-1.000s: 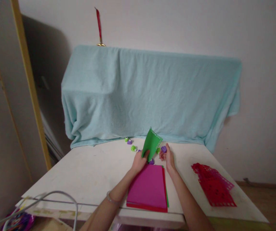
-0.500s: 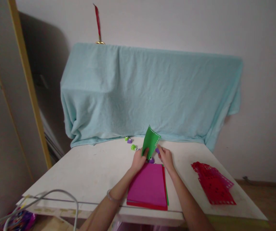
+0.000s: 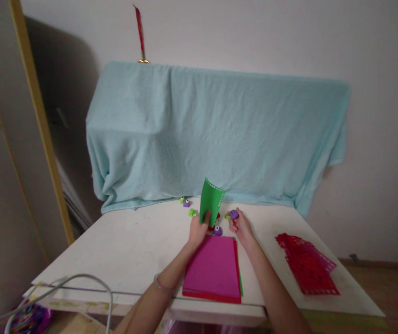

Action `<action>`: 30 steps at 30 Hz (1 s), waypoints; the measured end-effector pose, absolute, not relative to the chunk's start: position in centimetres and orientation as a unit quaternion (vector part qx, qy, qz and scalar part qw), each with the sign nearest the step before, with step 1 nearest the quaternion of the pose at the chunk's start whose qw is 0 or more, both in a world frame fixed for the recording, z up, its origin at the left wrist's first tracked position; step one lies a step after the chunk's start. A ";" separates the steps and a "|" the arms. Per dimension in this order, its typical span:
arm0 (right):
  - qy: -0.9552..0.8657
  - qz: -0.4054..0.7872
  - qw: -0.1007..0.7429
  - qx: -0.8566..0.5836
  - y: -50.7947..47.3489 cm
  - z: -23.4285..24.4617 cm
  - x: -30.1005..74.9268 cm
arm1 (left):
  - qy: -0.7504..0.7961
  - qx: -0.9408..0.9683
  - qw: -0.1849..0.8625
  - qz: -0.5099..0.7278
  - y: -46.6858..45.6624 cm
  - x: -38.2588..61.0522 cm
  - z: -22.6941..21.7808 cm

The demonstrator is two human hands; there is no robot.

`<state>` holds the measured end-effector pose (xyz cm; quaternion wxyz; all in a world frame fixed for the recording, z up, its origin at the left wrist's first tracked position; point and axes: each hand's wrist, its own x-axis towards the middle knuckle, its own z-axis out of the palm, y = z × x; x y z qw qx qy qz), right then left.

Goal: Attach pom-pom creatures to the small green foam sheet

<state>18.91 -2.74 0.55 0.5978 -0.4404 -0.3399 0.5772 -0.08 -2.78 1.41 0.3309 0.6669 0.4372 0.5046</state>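
A green sheet of paper (image 3: 210, 202), folded or bent, with small holes along its top and right edges, stands raised in my left hand (image 3: 199, 230). The thumb lies on the paper's near face. My right hand (image 3: 240, 224), apart from the paper on its right, grips a small purple craft punch (image 3: 234, 214) between thumb and fingers. Another purple punch (image 3: 217, 230) rests just behind a stack of coloured paper (image 3: 214, 266), magenta on top with red and green edges below. Red pieces behind the green sheet are partly hidden.
More small punches, a green one (image 3: 192, 212) and a purple one (image 3: 186, 203), sit toward the back. Punched red and magenta sheets (image 3: 308, 264) lie on the right. A light blue cloth (image 3: 219, 134) hangs behind the white table (image 3: 125, 250). A grey cable (image 3: 91, 277) loops at front left.
The green paper has moved left, away from my right hand. My right hand has turned and drawn slightly right with the purple punch, which now shows more fully.
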 end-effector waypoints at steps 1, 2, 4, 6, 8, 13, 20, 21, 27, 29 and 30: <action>-0.334 0.590 0.598 -0.426 -2.7 0.7 19.1 | 0.438 0.669 0.329 0.503 -2.8 -0.1 1.4; -0.331 0.601 0.598 -0.414 -2.8 0.8 19.2 | 0.441 0.670 0.326 0.500 -2.8 -0.1 1.3; -0.328 0.616 0.599 -0.392 -3.0 1.0 19.4 | 0.451 0.668 0.322 0.497 -2.7 -0.1 1.3; -0.321 0.628 0.603 -0.372 -3.3 1.2 19.5 | 0.458 0.665 0.319 0.496 -2.6 -0.1 1.2; -0.310 0.641 0.607 -0.354 -3.4 1.2 19.5 | 0.454 0.665 0.324 0.497 -2.6 -0.1 1.2; -0.317 0.633 0.614 -0.349 -3.3 1.1 19.6 | 0.449 0.667 0.334 0.492 -2.7 -0.2 1.3; -0.322 0.599 0.637 -0.361 -3.4 1.6 19.4 | 0.457 0.655 0.347 0.492 -2.8 -0.1 1.3; -0.317 0.601 0.639 -0.362 -3.4 1.7 19.3 | 0.452 0.652 0.349 0.499 -2.8 -0.1 1.2; -0.364 0.522 0.665 -0.391 -3.7 1.9 18.2 | 0.452 0.638 0.346 0.519 -2.7 0.1 0.9; -0.395 0.497 0.668 -0.387 -3.9 1.8 17.7 | 0.452 0.635 0.351 0.519 -2.6 0.1 0.8; -0.408 0.492 0.667 -0.383 -3.9 1.8 17.6 | 0.451 0.634 0.353 0.519 -2.6 0.1 0.7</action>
